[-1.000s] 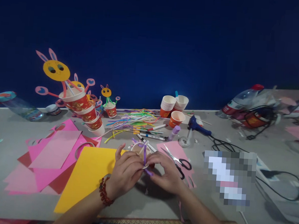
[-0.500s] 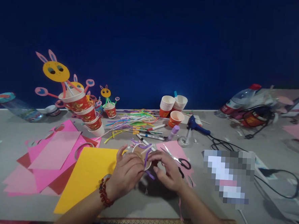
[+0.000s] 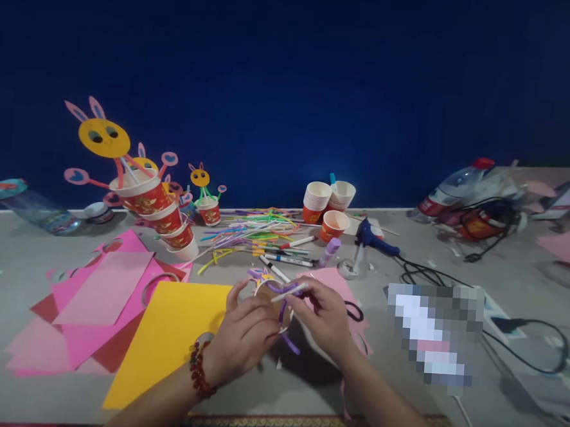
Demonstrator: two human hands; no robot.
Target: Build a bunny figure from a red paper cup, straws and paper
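From far off, I have my left hand (image 3: 249, 330) wrapped round the paper cup (image 3: 263, 292), I think to stop wobbles, while my right hand (image 3: 324, 319), just beside it, pinches a white stick (image 3: 287, 292) over the cup's mouth, with a fuzzy purple strip (image 3: 290, 344) poking out between both hands.

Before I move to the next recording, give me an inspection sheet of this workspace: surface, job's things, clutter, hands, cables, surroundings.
Surface: grey table, strewn with craft supplies.
Job's things: paper cup, with purple stems and a white stick at its mouth.
Clutter: pink sheets, yellow sheet, heap of coloured stems.
Hands: left hand holds the cup; right hand is at the white stick, grip unclear.
Cables: black cable by the blue glue gun.
Surroundings: dark blue wall behind.
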